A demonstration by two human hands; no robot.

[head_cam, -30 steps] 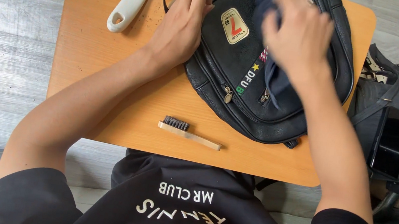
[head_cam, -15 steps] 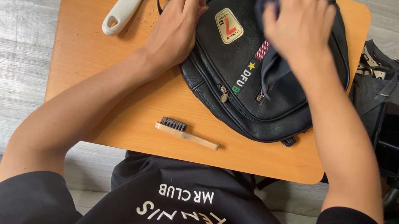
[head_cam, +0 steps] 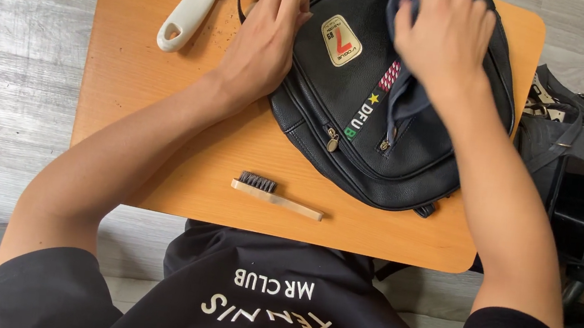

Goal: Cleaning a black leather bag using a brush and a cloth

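Observation:
A black backpack (head_cam: 337, 110) with a badge and a striped patch lies on a small orange wooden table (head_cam: 136, 91). My left hand (head_cam: 267, 37) grips the bag's left edge near its strap loop and holds it down. My right hand (head_cam: 444, 37) presses a dark blue cloth (head_cam: 405, 100) against the upper front of the bag; the cloth hangs out below my palm.
A white-handled brush (head_cam: 193, 1) lies at the table's far left corner, with dark crumbs beside it. A small wooden brush (head_cam: 277, 194) with dark bristles rests near the front edge. Another black bag (head_cam: 578, 187) stands on the floor to the right.
My right hand with the cloth has slid up the bag, away from me, and shifted slightly sideways. My left hand stays on the bag's edge.

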